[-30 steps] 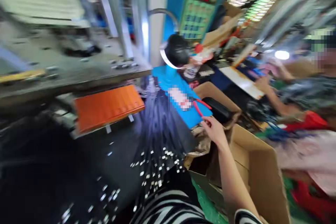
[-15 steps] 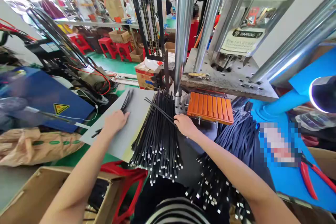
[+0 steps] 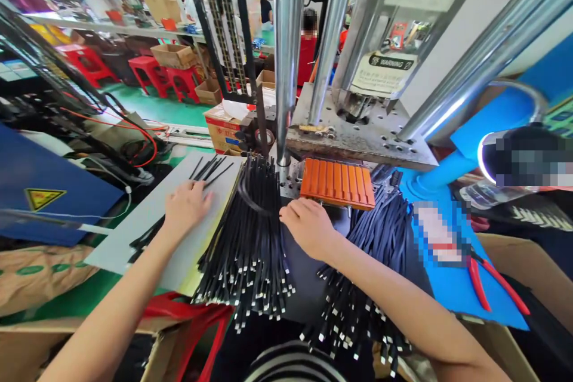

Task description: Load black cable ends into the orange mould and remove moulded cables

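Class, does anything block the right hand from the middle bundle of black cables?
Nothing visible does: the right hand is at the edge of the middle bundle; the orange block lies beyond, not between.

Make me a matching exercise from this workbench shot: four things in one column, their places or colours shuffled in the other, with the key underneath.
Things
1. Left hand
2. Right hand
3. Red-handled tool
4. Triangular sign

Places or colours
A. On the blue surface at the right of the picture
B. Yellow and black
C. Over the grey board
D. By the near left corner of the orange grooved block

Right pairs: 1-C, 2-D, 3-A, 4-B
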Motion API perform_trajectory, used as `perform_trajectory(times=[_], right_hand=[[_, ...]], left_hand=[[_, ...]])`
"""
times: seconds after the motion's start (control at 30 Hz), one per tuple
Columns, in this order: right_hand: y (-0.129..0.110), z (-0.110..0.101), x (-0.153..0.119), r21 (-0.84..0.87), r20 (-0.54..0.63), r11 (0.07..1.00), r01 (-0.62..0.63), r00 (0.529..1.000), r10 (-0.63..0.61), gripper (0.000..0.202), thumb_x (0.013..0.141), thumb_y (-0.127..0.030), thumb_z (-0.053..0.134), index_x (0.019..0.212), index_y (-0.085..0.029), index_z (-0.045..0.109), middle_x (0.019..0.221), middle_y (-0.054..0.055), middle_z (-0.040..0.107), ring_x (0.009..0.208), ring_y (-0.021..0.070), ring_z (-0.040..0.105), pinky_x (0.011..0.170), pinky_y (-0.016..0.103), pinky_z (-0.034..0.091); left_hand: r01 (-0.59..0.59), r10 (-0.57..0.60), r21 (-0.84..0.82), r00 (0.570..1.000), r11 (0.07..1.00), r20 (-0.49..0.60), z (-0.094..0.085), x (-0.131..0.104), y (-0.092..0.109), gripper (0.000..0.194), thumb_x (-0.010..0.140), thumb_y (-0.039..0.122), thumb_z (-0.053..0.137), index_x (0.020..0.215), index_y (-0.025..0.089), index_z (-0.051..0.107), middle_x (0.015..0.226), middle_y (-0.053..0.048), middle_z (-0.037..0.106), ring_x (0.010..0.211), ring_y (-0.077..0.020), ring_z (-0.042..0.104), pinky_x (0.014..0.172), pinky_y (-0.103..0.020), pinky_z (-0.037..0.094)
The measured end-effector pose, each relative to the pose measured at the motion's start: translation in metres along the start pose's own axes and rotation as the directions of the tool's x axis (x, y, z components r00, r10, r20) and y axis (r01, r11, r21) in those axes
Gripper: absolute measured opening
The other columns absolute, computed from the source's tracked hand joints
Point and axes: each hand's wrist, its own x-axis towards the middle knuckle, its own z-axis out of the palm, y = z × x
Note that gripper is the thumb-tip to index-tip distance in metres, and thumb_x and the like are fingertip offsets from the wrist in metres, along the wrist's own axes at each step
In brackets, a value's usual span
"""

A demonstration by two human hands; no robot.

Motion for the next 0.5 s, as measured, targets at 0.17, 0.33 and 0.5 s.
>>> perform_trajectory(times=[0.17,0.33,0.5], right_hand=[[0.052,-0.021,0.017,0.260,-0.212,0.915,-0.308,0.906,0.365,0.012,0.096,-0.023,0.054,0.088,-0.019,0.063,0.083,0.004,0.065,0.078,0.0185,0.059,0.071,0.026,0.040],[0.101,-0.009,0.043,0.542,-0.218,0.742,-0.395,0.787,0.578,0.032,0.090,-0.025,0.056,0.059,-0.019,0.049,0.055,-0.005,0.049,0.054,0.0129,0.048,0.057,0.024,0.032],[0.115,-0.002,0.048,0.609,-0.160,0.685,-0.400,0.784,0.600,0.021,0.083,-0.020,0.061,0.063,-0.017,0.057,0.064,-0.002,0.061,0.064,0.0149,0.057,0.064,0.023,0.039]], left_hand=[[-0.449,0.479,-0.534,0.873,0.716,-0.091,-0.021,0.027,0.079,0.036,0.092,0.041,0.043,0.104,0.016,0.067,0.105,-0.008,0.068,0.095,-0.0206,0.063,0.092,-0.033,0.049],[-0.724,0.697,-0.600,0.622,0.340,-0.356,-0.031,0.029,0.159,0.024,0.094,0.029,0.049,0.102,0.016,0.068,0.110,-0.009,0.068,0.107,-0.0187,0.062,0.099,-0.033,0.049],[-0.865,0.776,-0.432,0.450,0.256,-0.442,-0.016,0.035,0.179,0.025,0.098,0.023,0.045,0.097,0.017,0.070,0.107,-0.007,0.071,0.109,-0.0176,0.064,0.103,-0.033,0.049]])
